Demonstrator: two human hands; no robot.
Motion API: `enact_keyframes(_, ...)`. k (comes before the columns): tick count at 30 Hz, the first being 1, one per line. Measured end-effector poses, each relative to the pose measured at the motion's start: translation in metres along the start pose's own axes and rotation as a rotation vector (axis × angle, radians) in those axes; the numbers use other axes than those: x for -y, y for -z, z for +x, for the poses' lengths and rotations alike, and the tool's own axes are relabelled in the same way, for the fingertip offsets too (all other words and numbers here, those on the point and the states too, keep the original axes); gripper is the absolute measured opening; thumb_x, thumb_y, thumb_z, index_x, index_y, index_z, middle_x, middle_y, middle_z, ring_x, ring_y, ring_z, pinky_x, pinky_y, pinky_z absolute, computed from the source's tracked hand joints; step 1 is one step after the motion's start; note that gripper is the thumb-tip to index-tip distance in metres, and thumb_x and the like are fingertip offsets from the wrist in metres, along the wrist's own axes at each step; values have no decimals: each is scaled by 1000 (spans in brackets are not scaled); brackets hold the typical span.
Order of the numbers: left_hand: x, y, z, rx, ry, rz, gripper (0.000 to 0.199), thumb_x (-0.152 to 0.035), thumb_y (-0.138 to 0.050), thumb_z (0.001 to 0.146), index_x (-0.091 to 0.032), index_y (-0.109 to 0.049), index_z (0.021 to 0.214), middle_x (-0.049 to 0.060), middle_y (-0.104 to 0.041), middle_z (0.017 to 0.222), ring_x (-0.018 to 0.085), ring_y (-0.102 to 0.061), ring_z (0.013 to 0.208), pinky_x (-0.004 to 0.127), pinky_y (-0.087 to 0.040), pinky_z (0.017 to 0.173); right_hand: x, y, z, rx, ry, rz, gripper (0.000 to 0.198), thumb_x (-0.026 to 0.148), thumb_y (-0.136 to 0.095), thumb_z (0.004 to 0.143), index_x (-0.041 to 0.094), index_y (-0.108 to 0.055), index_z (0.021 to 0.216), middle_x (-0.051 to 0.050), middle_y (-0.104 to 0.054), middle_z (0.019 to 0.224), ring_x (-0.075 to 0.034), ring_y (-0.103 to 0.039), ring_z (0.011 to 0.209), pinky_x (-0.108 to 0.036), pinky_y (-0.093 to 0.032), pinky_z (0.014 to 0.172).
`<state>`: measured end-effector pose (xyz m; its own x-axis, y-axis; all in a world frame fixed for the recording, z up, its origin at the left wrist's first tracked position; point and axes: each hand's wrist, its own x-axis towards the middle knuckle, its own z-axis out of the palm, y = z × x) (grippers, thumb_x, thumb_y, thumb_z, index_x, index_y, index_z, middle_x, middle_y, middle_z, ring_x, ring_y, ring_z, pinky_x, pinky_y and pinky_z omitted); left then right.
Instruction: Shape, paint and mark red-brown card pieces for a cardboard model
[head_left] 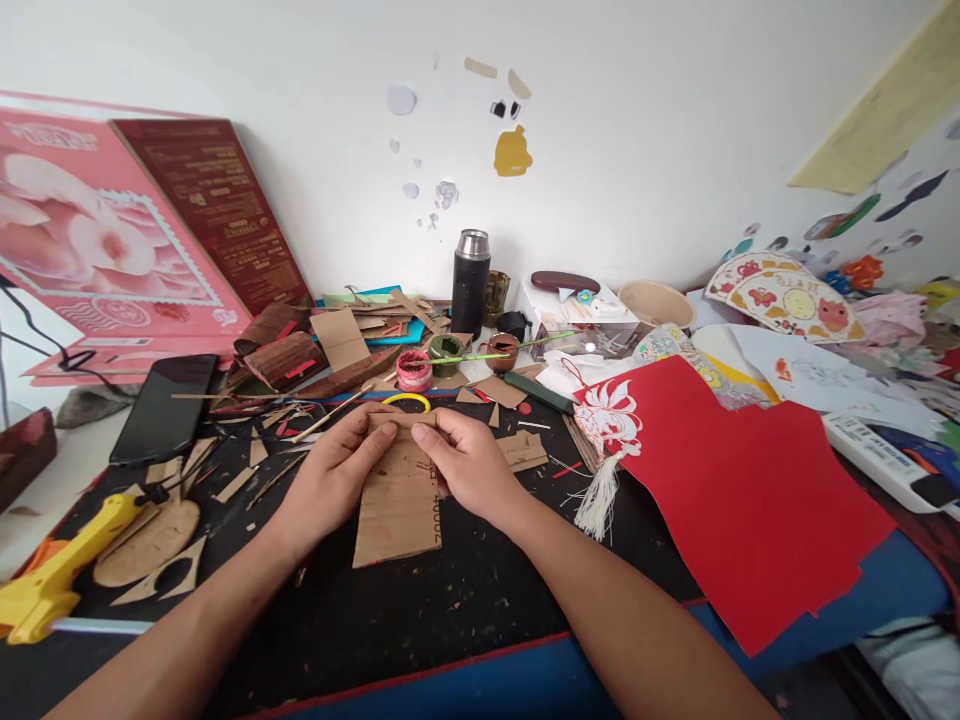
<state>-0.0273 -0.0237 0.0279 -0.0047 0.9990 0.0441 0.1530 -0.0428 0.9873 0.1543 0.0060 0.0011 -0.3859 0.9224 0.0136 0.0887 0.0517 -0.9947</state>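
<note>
Both hands grip one piece of brown cardboard (397,520) by its far edge, which is bent over in a narrow strip. My left hand (341,465) pinches the left end of that edge, thumb on top. At the right end my right hand (472,462) does the same, its thumb close to the other. The fingers under the cardboard are hidden. Dark printed figures run along the right side of the piece. Just beyond it a yellow ring-shaped handle (407,402) shows. Paint jars stand farther back, among them a pink one (414,372).
A yellow glue gun (71,570) and a phone (161,408) lie on the left, among cardboard scraps. Red card (765,500) with a white tassel (598,500) covers the right. A black thermos (469,290) stands by the wall, near a pink box (105,220).
</note>
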Motion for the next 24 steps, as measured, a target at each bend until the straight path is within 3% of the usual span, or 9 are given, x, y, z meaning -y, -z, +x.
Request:
enact_keyframes(6,8,-3,4,-25,-91,49,45,-68,-74,92,-24,-76,100,7,-82,106,27,-73,94,35,-59,84,-4,-3,7,-69,121,-74,23,42,-62,105,23,-70,96,-2,-69,87,-20,-62,83,-31,-48,72)
enact_keyframes(9,8,-6,3,-5,-15,-20,50,-71,-75,90,-23,-75,103,8,-82,107,27,-74,93,35,-60,82,-3,-2,7,-78,75,-84,24,45,-63,105,23,-68,95,-1,-67,83,-19,-59,77,-29,-45,66)
enact_keyframes(14,2,-3,-1,97,125,-169,64,-65,-87,82,-24,-68,127,10,-82,117,31,-78,95,37,-64,79,7,3,1,-59,41,44,34,56,-65,102,23,-63,92,3,-55,74,-16,-51,65,-27,-39,55)
enact_keyframes(17,3,3,0,122,111,-147,62,-59,-93,78,-22,-69,122,11,-82,115,30,-78,95,38,-65,81,10,4,0,-37,48,173,41,64,-69,97,24,-62,95,4,-57,74,-14,-52,60,-27,-41,53)
enact_keyframes(20,4,12,1,-24,-10,-86,47,-53,-88,85,-22,-69,114,8,-81,107,27,-76,93,37,-64,83,10,5,1,6,22,291,45,68,-69,97,24,-61,100,7,-56,67,-11,-49,49,-25,-38,47)
enact_keyframes(24,4,27,1,-498,-505,268,22,-30,-82,90,-22,-67,103,2,-73,94,19,-70,82,31,-57,76,11,7,2,17,1,387,50,72,-66,98,22,-64,108,7,-58,66,-10,-51,44,-24,-34,43)
